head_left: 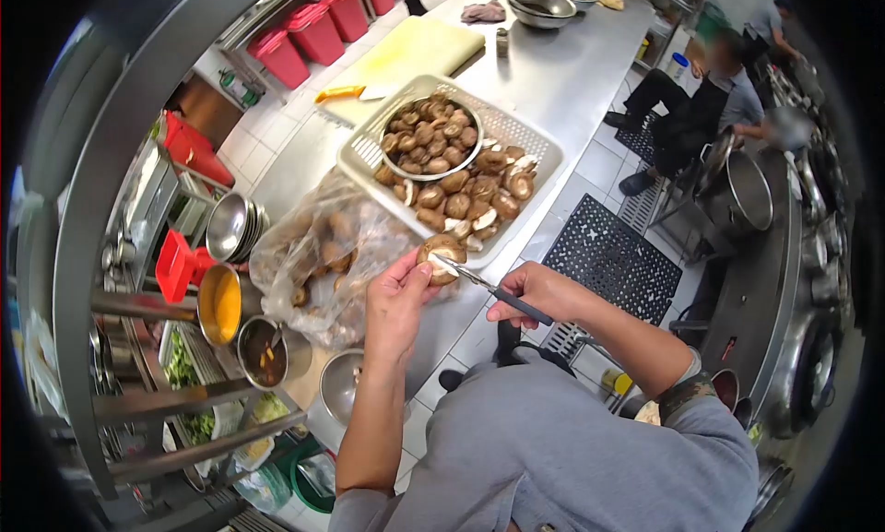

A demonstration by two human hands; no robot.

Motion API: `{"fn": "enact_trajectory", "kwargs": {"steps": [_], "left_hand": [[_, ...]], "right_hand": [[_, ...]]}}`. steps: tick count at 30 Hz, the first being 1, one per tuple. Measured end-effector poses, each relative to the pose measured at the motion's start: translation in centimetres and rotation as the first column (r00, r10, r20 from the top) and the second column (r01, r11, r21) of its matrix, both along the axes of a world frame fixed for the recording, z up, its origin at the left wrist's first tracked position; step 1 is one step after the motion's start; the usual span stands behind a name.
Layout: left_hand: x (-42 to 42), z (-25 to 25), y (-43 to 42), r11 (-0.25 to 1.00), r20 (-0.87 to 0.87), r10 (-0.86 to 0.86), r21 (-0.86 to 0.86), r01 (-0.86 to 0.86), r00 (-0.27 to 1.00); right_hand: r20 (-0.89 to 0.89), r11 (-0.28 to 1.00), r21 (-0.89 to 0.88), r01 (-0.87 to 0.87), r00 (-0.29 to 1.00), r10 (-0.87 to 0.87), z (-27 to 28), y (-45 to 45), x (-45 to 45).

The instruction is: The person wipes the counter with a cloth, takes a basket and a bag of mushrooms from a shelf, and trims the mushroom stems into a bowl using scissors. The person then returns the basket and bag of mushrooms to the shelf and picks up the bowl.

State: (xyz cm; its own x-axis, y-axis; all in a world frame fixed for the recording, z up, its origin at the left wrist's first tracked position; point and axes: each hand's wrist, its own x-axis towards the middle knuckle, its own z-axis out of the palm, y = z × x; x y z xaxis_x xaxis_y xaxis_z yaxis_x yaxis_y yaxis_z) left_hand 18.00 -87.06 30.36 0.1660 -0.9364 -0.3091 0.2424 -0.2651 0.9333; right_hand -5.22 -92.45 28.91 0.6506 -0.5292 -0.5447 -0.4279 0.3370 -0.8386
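Note:
Between the fingers of my left hand [402, 297] is a brown mushroom [442, 253], its pale underside partly showing. My right hand [542, 295] is closed round the dark handles of a pair of scissors [505, 295], whose blades reach the mushroom. Just beyond my hands, a white perforated basket [532, 143] holds loose mushrooms [467, 196] and a steel bowl [478, 129] full of mushrooms. A clear plastic bag [359, 228] with more mushrooms lies left of the basket, behind my left hand.
A yellow-handled knife [341, 94] lies by a cutting board [406, 53]. Steel bowls [542, 6] sit at the table's far end. A metal rack [184, 403] with food pots is at left. A seated person [728, 94] is at right, near a large pot [749, 191].

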Motion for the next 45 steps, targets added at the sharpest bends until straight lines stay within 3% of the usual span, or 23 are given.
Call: {"fn": "enact_trajectory", "kwargs": {"steps": [5,8,11,12,14,15,17,20,22,25,27,30,31,34,37,40,41,43,44,45], "left_hand": [[-3.1,-1.1,-6.0,0.99,-0.071,-0.088,0.1,0.095,0.994],[-5.5,-2.5,-11.4,0.989,-0.05,-0.138,0.044,0.141,0.989],[-6.8,-4.4,-17.0,0.962,0.033,-0.229,0.164,0.22,0.973],[-6.5,-4.6,-17.2,0.982,0.249,-0.184,0.085,0.168,0.951],[-5.8,-4.0,-15.9,0.99,0.626,-0.027,-0.089,0.106,0.779],[-4.8,-2.7,-14.1,0.989,0.578,-0.063,-0.073,0.128,0.814],[0.0,-2.6,-10.0,0.979,0.69,0.047,-0.175,0.104,0.722],[10.3,-2.8,-3.3,0.97,0.804,0.231,-0.146,-0.195,0.548],[16.0,-4.3,0.6,0.938,0.843,0.241,-0.077,-0.337,0.48],[18.0,-7.6,1.3,0.98,0.913,0.065,0.017,-0.198,0.403],[16.9,-10.7,0.0,0.992,0.929,0.105,-0.072,-0.106,0.354],[16.2,-11.6,-2.2,0.965,0.966,0.179,-0.135,-0.225,0.189],[14.5,-9.3,-2.8,0.953,0.961,0.183,-0.122,-0.276,0.208],[14.0,-10.4,-3.8,0.977,0.975,0.202,-0.194,-0.084,0.097],[15.1,-11.4,-4.2,0.981,0.978,0.186,-0.18,-0.07,0.096],[16.5,-10.7,-1.8,0.964,0.919,0.267,-0.262,-0.056,0.289],[16.1,-8.2,-0.1,0.975,0.888,0.209,-0.16,-0.151,0.409],[15.7,-6.9,3.8,0.949,0.464,0.303,-0.227,-0.219,0.832],[15.5,-6.3,5.8,0.929,0.175,0.322,-0.245,-0.275,0.931],[14.9,-5.4,8.0,0.924,0.092,0.327,-0.238,-0.298,0.941]], "right_hand": [[0.134,0.981,0.186,0.062,0.987,-0.088,-2.6,-3.3,-5.9],[0.173,0.967,0.217,0.137,0.969,-0.176,-3.8,-4.7,-8.3],[0.146,0.955,0.167,0.244,0.952,-0.268,-4.6,-6.1,-9.6],[0.138,0.953,0.153,0.261,0.949,-0.282,-4.5,-6.7,-10.1],[0.128,0.946,0.107,0.304,0.94,-0.317,-4.8,-7.1,-10.6],[0.126,0.943,0.084,0.321,0.936,-0.33,-5.1,-7.3,-10.9],[0.114,0.93,-0.013,0.366,0.925,-0.362,-5.5,-7.2,-11.8],[0.187,0.912,-0.004,0.41,0.896,-0.402,-5.5,-6.4,-11.2],[0.215,0.931,0.02,0.366,0.907,-0.361,-5.9,-6.2,-10.8],[0.221,0.96,-0.018,0.278,0.938,-0.268,-5.6,-6.2,-8.5],[0.195,0.973,-0.068,0.221,0.959,-0.205,-5.1,-6.1,-6.4],[0.143,0.988,-0.12,0.094,0.987,-0.077,-2.9,-5.6,-3.4],[0.133,0.989,-0.108,0.101,0.987,-0.086,-2.7,-5.1,-2.7],[0.125,0.99,-0.137,0.028,0.992,-0.011,-2.6,-3.5,-0.9],[0.14,0.991,-0.134,0.023,0.99,-0.004,-2.4,-0.7,0.9],[0.03,0.943,-0.316,-0.108,0.992,0.124,-1.6,1.8,1.9],[0.011,0.947,-0.309,-0.086,0.995,0.094,-2.0,2.8,2.2],[-0.052,0.899,-0.428,-0.095,0.995,0.08,-1.1,4.7,3.4],[-0.081,0.867,-0.486,-0.106,0.994,0.076,-0.4,5.5,4.4],[-0.16,0.822,-0.543,-0.17,0.982,0.097,0.7,6.2,5.6]]}}
